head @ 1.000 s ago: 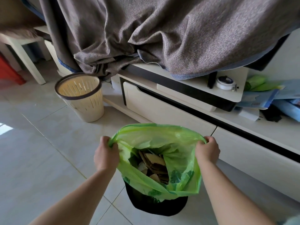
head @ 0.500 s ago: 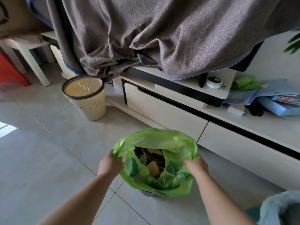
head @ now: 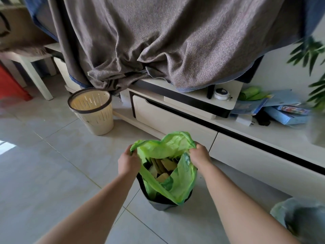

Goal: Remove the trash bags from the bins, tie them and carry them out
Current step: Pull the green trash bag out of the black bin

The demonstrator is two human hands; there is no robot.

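I see the green trash bag (head: 182,178) sitting in the dark bin (head: 158,206) on the tiled floor (head: 52,173), just before the white drawers (head: 167,120). My left hand (head: 129,162) pinches one side of its rim and my right hand (head: 199,154) grips the opposite side. The film looks thin, soft and slippery. The cardboard scraps (head: 166,165) seem light but sharp-cornered, so I'd hold bunched rim, not a single edge.

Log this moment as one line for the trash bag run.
step: bag removal | left hand: grips green bag rim | right hand: grips opposite rim | bag: open, untied, lower part inside dark bin
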